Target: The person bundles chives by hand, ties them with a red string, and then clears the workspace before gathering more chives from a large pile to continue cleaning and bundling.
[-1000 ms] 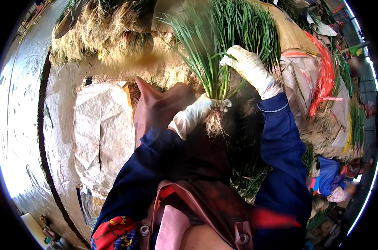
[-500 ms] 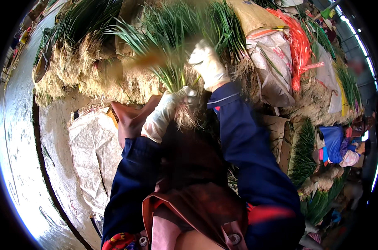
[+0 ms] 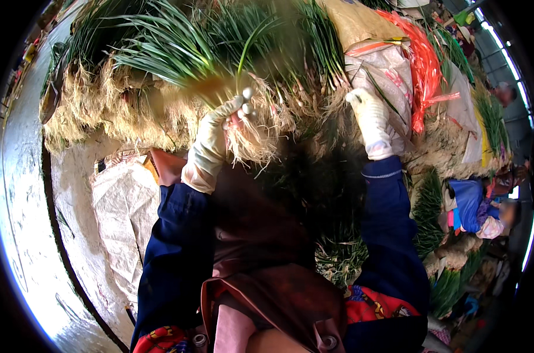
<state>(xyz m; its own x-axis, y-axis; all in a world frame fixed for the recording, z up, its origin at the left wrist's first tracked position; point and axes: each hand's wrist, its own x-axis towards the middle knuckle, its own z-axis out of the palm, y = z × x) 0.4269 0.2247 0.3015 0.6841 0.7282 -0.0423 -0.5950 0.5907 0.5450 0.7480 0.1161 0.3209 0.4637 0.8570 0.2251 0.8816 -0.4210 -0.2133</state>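
Note:
My gloved left hand (image 3: pixel 211 138) is closed round a bunch of spring onions (image 3: pixel 192 56), just above their roots. The long green leaves fan up and to the left, and the pale stringy roots (image 3: pixel 250 141) hang below the fist. One leaf stands apart, bending to the right. My gloved right hand (image 3: pixel 370 120) is apart from the bunch, in front of a white sack and beside the roots of other onions. Its fingers are curled in; what they hold, if anything, is hidden.
A long heap of spring onions (image 3: pixel 90 103) lies ahead, roots toward me. At the right are a white woven sack (image 3: pixel 390 112) and red plastic strands (image 3: pixel 423 65). A pale sack (image 3: pixel 124 206) lies at left. More onions (image 3: pixel 340 259) are below. Another person (image 3: pixel 470 203) is far right.
My right hand has moved right and down, away from the bunch. My left hand has shifted slightly left and up with the bunch, whose leaves now lean left.

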